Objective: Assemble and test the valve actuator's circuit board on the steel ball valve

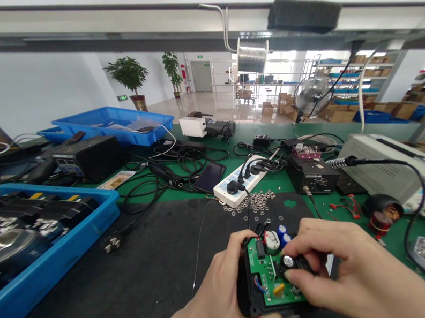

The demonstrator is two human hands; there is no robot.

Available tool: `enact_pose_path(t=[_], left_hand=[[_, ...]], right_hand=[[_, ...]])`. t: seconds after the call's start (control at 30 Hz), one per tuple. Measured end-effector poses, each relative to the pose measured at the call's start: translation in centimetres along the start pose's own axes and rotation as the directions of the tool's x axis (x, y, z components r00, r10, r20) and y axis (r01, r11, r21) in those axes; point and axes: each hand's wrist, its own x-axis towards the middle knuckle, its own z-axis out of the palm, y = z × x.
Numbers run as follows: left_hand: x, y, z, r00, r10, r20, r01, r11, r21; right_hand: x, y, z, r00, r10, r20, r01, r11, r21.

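Note:
A black plastic housing with a green circuit board (254, 263) in it is low in the view, right of the middle. My left hand (226, 292) is closed around the housing's left side, thumb along the near edge. With thumb and forefinger, my right hand (331, 264) pinches a black cylindrical capacitor (287, 262) with a silver top, at the board's right part. Whether its legs sit in the board is hidden. Blue capacitors (285, 236), a white round part (272, 240) and a yellow part (279, 289) stand on the board.
Loose metal washers (258, 201) lie beyond the housing, near a white power strip (228, 191). A soldering iron (343, 162) and a grey instrument (405, 165) are at right. At left stands a blue tray (95, 214) of devices. A solder spool (253, 55) hangs from the shelf.

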Motion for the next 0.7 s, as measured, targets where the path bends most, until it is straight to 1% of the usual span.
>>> enact_pose_path(t=[0.13, 0.23, 0.43, 0.7], left_hand=[[-0.05, -0.14, -0.11, 1.0, -0.009, 0.021, 0.009, 0.999, 0.035], [-0.08, -0.3, -0.09, 1.0, -0.015, 0.018, 0.014, 0.999, 0.049], [-0.11, -0.37, 0.02, 1.0, -0.005, -0.001, 0.005, 1.0, 0.027], [-0.1, -0.43, -0.13, 1.0, 0.01, 0.022, -0.011, 0.999, 0.041]], right_hand=[[-0.07, 0.09, -0.02, 1.0, 0.01, 0.003, -0.01, 1.0, 0.003], [-0.04, 0.11, -0.04, 1.0, 0.015, 0.01, -0.015, 1.0, 0.0], [-0.07, 0.15, 0.02, 1.0, 0.005, -0.002, -0.005, 1.0, 0.004], [0.08, 0.16, 0.04, 1.0, -0.006, -0.009, 0.006, 1.0, 0.001]])
